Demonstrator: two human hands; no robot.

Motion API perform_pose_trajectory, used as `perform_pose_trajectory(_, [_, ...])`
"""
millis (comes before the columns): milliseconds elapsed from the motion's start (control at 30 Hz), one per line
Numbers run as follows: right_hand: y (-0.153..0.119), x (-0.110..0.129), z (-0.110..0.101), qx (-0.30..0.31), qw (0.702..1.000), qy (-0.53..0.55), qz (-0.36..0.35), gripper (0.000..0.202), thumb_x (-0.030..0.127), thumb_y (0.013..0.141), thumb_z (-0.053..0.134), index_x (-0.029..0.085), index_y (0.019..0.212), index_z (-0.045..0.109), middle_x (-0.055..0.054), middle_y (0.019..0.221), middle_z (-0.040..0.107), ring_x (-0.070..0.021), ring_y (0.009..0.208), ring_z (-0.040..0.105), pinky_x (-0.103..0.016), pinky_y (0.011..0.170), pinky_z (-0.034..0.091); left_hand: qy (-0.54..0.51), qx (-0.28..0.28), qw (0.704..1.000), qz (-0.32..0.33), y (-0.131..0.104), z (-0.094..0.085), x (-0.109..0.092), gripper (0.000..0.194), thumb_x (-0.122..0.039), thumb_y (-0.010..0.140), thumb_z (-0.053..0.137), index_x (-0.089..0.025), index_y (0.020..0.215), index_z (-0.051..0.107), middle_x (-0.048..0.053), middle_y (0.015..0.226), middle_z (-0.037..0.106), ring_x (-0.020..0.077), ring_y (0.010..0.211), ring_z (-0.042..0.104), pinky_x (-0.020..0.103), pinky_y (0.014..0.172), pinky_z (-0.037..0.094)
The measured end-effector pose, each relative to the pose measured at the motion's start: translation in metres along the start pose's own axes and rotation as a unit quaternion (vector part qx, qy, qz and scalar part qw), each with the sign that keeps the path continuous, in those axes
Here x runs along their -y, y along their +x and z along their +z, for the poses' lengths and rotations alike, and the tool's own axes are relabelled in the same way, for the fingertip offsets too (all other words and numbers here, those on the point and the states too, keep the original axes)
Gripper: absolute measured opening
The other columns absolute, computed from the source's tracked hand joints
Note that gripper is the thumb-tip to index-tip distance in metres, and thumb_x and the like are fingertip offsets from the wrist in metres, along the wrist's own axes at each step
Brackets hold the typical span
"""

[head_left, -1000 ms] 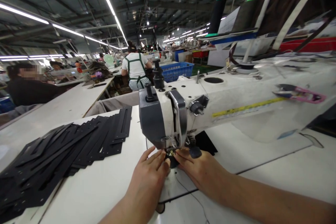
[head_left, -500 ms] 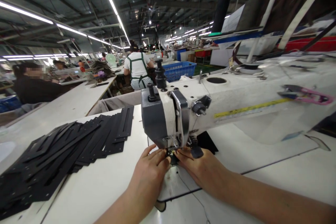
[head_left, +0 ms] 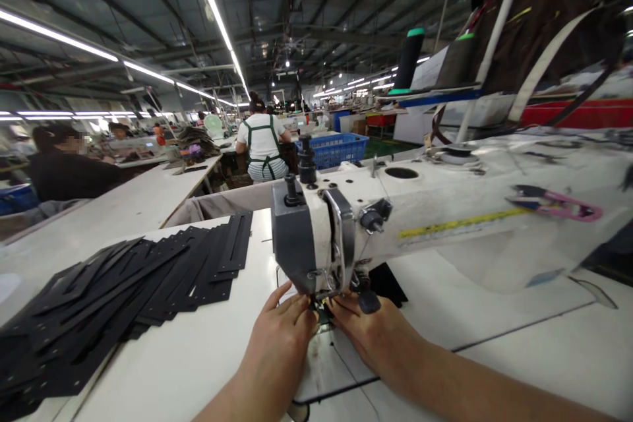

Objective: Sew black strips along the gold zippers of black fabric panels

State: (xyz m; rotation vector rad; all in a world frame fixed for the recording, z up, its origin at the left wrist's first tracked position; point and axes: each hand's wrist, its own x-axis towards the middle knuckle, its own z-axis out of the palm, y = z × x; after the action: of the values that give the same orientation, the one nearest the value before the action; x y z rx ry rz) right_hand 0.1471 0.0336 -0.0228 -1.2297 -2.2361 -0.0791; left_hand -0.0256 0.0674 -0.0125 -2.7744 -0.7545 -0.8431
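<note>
Left hand: left hand lies flat on the machine bed, fingers together and extended toward 1 o'clock, tips at the needle area; it presses down and clamps nothing.
Right hand: right hand rests palm-down at 3 o'clock of the left, fingers pointing toward 10 o'clock, tips meeting the left hand's at the presser foot; whether it pinches anything cannot be told.
Workpiece: small dark piece sits under the foot between both sets of fingertips, mostly hidden; its long axis and heading cannot be determined.
Step in hand: judged to be positioning the piece beneath the needle.
Next move calls for: steady alignment, fingertips kept wide of the needle.
Machine: sewing machine arm runs from the head toward 3 o'clock.
Stock: stack of black cut strips at 9 o'clock, long axes running roughly 7 to 1 o'clock.
Beyond: a person in a green-strapped apron at 12 o'clock, back turned.
</note>
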Motion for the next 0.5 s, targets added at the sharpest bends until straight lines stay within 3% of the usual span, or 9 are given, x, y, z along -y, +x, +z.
perform_pose_trajectory(133, [-0.003,-0.015,-0.019,0.018,1.0,0.019,-0.016,0.016,0.015,0.082,0.05,0.015,0.097,0.058,-0.009,0.095,0.062,-0.0207,0.093,0.057,-0.033,0.083,0.046,0.004,-0.012,1.0,-0.007,-0.001,-0.004,0.002,0.015,-0.012,0.085,0.044,-0.016,0.08,0.058,0.007,0.09,0.066,0.0186,0.086,0.062,0.042,0.091,0.043])
perform_pose_trajectory(200, [-0.009,-0.023,-0.033,0.02,0.999,-0.037,-0.014,0.02,0.022,0.081,0.053,0.014,0.099,0.058,-0.012,0.1,0.059,-0.025,0.096,0.054,-0.04,0.083,0.044,0.001,-0.003,1.0,-0.023,0.0,-0.013,-0.003,0.015,-0.01,0.083,0.047,-0.017,0.077,0.059,0.006,0.088,0.065,0.0184,0.086,0.062,0.042,0.091,0.043])
perform_pose_trajectory(267, [-0.018,-0.022,-0.043,0.03,0.993,-0.116,0.011,0.017,0.018,0.08,0.05,0.014,0.093,0.06,-0.013,0.094,0.058,-0.0272,0.09,0.054,-0.045,0.078,0.043,-0.015,0.006,0.999,-0.032,0.002,-0.022,-0.016,0.014,-0.01,0.082,0.048,-0.018,0.078,0.059,0.006,0.089,0.064,0.0188,0.088,0.061,0.042,0.09,0.044])
perform_pose_trajectory(367, [-0.043,0.001,-0.046,0.015,0.988,-0.155,0.002,0.02,0.007,0.072,0.046,0.014,0.084,0.061,-0.009,0.079,0.059,-0.0236,0.075,0.056,-0.041,0.073,0.045,-0.053,0.028,0.998,0.019,0.003,-0.025,-0.045,0.02,-0.018,0.079,0.054,-0.015,0.098,0.058,0.011,0.103,0.062,0.0231,0.1,0.057,0.042,0.091,0.045])
perform_pose_trajectory(433, [-0.065,0.023,-0.045,-0.02,0.991,-0.131,-0.02,0.02,0.008,0.071,0.046,0.014,0.084,0.061,-0.008,0.075,0.06,-0.0212,0.067,0.056,-0.035,0.067,0.047,-0.064,0.044,0.995,0.068,0.0,-0.018,-0.061,0.031,-0.019,0.077,0.055,-0.011,0.107,0.054,0.014,0.111,0.06,0.0252,0.105,0.055,0.042,0.091,0.046])
perform_pose_trajectory(500, [-0.087,0.041,-0.049,-0.027,0.997,-0.066,0.007,0.016,0.011,0.076,0.045,0.016,0.082,0.06,-0.006,0.073,0.061,-0.0185,0.06,0.057,-0.028,0.057,0.046,-0.078,0.044,0.993,0.076,-0.004,-0.01,-0.068,0.029,-0.012,0.077,0.05,-0.011,0.106,0.056,0.014,0.112,0.06,0.024,0.105,0.056,0.04,0.091,0.046])
